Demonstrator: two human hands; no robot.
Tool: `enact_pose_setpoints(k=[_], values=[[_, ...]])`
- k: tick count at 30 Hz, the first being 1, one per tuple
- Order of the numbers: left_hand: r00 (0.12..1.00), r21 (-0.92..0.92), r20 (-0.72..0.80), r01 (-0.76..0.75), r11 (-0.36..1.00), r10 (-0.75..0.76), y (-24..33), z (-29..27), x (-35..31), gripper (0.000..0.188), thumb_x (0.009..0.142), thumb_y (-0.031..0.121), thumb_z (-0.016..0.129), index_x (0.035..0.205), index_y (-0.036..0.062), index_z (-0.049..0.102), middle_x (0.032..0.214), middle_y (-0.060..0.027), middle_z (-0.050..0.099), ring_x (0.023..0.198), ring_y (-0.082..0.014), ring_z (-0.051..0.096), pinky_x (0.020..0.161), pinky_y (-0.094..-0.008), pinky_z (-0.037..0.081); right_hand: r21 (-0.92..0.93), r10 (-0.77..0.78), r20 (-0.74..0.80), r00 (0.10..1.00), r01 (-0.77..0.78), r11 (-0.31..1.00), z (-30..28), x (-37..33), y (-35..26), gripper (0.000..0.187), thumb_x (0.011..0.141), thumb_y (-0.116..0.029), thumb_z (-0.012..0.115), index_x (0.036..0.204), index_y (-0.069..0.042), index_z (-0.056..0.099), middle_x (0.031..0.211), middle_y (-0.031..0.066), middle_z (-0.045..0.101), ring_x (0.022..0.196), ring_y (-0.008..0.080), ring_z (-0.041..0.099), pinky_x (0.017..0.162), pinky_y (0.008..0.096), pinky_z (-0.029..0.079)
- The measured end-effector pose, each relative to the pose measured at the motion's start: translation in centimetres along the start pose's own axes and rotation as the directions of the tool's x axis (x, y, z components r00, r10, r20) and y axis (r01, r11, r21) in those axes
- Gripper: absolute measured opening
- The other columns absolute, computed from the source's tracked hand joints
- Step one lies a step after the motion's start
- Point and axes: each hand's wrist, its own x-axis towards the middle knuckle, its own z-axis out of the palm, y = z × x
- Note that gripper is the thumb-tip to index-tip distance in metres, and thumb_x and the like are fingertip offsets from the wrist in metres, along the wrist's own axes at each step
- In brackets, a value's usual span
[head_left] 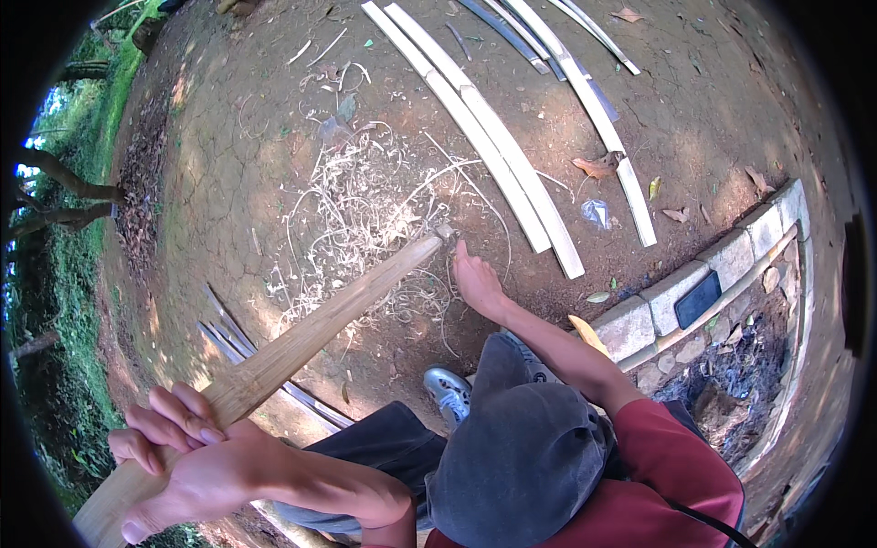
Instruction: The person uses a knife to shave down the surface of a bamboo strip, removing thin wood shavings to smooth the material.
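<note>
A long pale wooden pole (315, 333) runs slantwise from the lower left up to the middle of the view, its narrower end over the ground. My left hand (183, 452) is closed around the thick near part, fingers curled over the top and thumb along the underside. At the far end, my right hand (477, 281) is closed with a finger reaching up to a small dark piece (448, 235) at the pole's tip. What its fingers grip there is too small to make out. Curly pale wood shavings (365, 205) lie heaped on the ground beyond the pole.
Long pale split strips (489, 146) lie on the earth at the upper right, with darker strips (507, 35) beyond. More thin strips (242, 338) lie beneath the pole. A low stone border (671, 297) holds a dark phone (698, 300), beside an ashy pit (740, 365).
</note>
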Motion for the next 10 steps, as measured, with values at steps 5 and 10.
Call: enact_pose_setpoints(k=[5,10], values=[[1.000,-0.042,-0.016,-0.019,0.999,0.019,-0.7,-0.6,0.7,0.072,0.082,0.083,0.022,0.072,0.0119,0.028,0.058,-0.0008,0.021,0.046,-0.0091,0.017,0.037,-0.0212,0.015,0.080,-0.103,-0.006,0.995,0.103,0.991,-1.1,0.4,-0.9,0.022,0.096,-0.016,0.046,0.103,0.004,0.039,0.069,0.0303,0.061,0.069,0.0512,0.061,0.063,0.0585,0.049],[0.998,-0.014,-0.036,-0.042,0.999,0.041,-0.8,-0.9,0.5,0.073,0.082,0.084,0.022,0.073,0.0117,0.028,0.057,-0.0005,0.022,0.046,-0.0085,0.018,0.036,-0.0211,0.015,0.076,0.015,0.029,0.999,-0.017,0.997,1.2,0.6,-0.5,0.022,0.096,-0.016,0.046,0.103,0.003,0.039,0.071,0.0306,0.062,0.068,0.0502,0.062,0.061,0.0570,0.050]])
